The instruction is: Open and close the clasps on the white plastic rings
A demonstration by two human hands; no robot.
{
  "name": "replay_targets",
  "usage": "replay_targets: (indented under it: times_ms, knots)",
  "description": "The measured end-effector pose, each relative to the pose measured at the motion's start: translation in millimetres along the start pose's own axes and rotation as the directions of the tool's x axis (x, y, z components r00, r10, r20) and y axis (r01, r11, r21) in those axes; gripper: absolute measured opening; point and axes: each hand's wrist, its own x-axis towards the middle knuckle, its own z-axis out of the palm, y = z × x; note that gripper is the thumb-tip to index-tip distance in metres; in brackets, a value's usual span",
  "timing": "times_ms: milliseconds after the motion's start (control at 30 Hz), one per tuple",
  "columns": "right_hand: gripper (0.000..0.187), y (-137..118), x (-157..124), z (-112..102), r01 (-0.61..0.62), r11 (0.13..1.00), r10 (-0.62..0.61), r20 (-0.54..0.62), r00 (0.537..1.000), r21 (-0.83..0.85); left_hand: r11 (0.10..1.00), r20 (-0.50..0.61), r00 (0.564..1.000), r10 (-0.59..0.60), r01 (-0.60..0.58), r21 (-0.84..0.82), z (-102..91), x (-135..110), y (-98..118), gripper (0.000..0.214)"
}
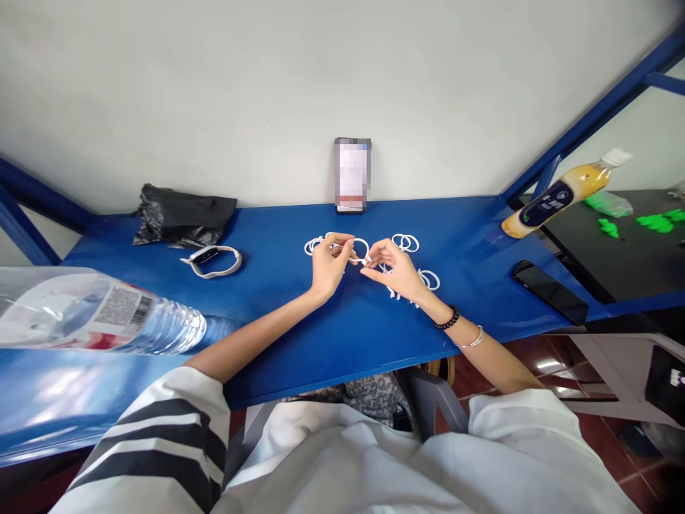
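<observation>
My left hand [330,268] is over the blue table, its thumb and fingers pinched on a thin white ring [367,248]. The ring stands out between my two hands, with a small white knob at its lower right. On that knob end are the fingertips of my right hand [394,270], thumb just below and fingers curled. More white rings [431,279] lie under and beside my right hand, partly hidden by it. Two overlapping white rings [405,243] rest behind it. Others [311,246] show just left of my left hand.
A phone [352,175] leans upright against the wall. To the left are a black plastic bag [182,215], a smartwatch [214,261] and a large lying water bottle [123,314]. On the right stand a yellow drink bottle [561,194] and a dark phone [549,291].
</observation>
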Motion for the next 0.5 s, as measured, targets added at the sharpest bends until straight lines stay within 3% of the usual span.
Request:
replay_targets:
  times_ms: [167,300,500]
  knots:
    - [0.024,3,1,-2,0.065,0.996,-0.071,-0.127,0.989,-0.055,0.999,0.048,0.999,0.013,-0.011,-0.041,0.4,-3,-2,0.025]
    - [0.022,4,5,-13,0.104,0.985,-0.127,-0.177,0.976,-0.137,0.998,0.165,0.985,0.04,-0.032,-0.054,-0.1,-5,0,0.035]
    - [0.021,5,7,-16,0.133,0.98,-0.155,-0.148,0.977,-0.148,0.996,0.317,0.944,0.088,-0.093,0.002,-3.1,-4,-5,0.058]
